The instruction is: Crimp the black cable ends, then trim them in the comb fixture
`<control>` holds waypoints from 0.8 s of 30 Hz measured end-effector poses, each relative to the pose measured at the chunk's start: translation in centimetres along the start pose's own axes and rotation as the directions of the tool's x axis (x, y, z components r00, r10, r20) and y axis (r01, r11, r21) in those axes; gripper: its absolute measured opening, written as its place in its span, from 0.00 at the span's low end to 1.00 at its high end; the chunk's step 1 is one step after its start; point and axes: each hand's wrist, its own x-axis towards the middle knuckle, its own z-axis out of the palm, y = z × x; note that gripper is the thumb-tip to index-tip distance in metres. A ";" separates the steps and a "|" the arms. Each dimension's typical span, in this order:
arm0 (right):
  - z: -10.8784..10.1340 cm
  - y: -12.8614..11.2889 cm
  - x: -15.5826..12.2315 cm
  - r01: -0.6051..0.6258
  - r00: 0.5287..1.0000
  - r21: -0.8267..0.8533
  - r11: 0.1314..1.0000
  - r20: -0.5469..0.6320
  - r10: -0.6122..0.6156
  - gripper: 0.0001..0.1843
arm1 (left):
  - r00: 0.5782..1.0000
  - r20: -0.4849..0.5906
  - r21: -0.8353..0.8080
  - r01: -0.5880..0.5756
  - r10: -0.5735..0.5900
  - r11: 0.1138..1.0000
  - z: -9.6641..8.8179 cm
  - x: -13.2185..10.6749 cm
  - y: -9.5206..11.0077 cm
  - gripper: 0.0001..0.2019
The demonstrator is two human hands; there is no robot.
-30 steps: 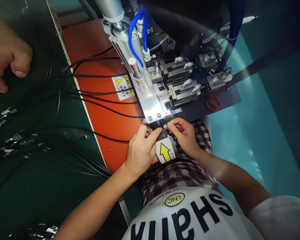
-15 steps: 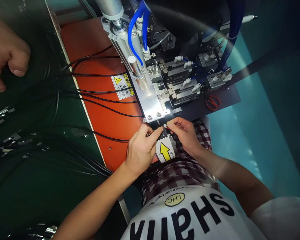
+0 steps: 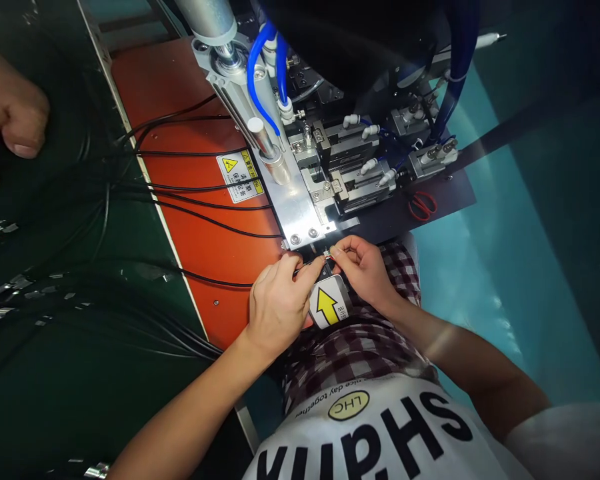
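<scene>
Small part [image 3: 327,254] lies right of left hand [image 3: 279,295], pinched narrowly by right hand [image 3: 365,271]; left grip's hold and part's long axis cannot be determined.

"How is the left hand [image 3: 280,297] set?"
"Back up, fingers curled under, its thumb [image 3: 310,273] stretched toward the right hand [image 3: 364,272]."
"And the right?"
"Thumb and index finger pinched at the tips. The 2 hands' fingertips are close together."
"The arms?"
"Bare left forearm [image 3: 200,393] and right forearm [image 3: 455,350], 1 from each side, slanting inward to meet in front."
</scene>
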 end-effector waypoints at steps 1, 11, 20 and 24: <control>0.1 0.1 0.0 0.014 1.000 -0.030 0.999 -0.010 -0.014 0.12 | 1.000 0.005 0.009 0.003 -0.003 1.000 -0.1 0.0 0.0 0.20; -1.4 -0.2 0.4 -0.123 0.986 0.082 0.989 0.127 0.112 0.17 | 0.997 0.043 -0.209 0.077 -0.070 0.975 -0.1 -0.2 -0.3 0.18; -0.9 -0.1 -1.3 0.424 0.865 -0.456 0.783 -0.054 -0.499 0.05 | 0.997 0.010 -0.207 0.073 -0.073 0.976 0.1 -0.4 -0.3 0.17; -1.0 0.6 -0.8 0.452 0.826 -0.582 0.676 -0.015 -0.564 0.07 | 0.997 0.011 -0.213 0.077 -0.076 0.974 0.2 -0.5 -0.3 0.17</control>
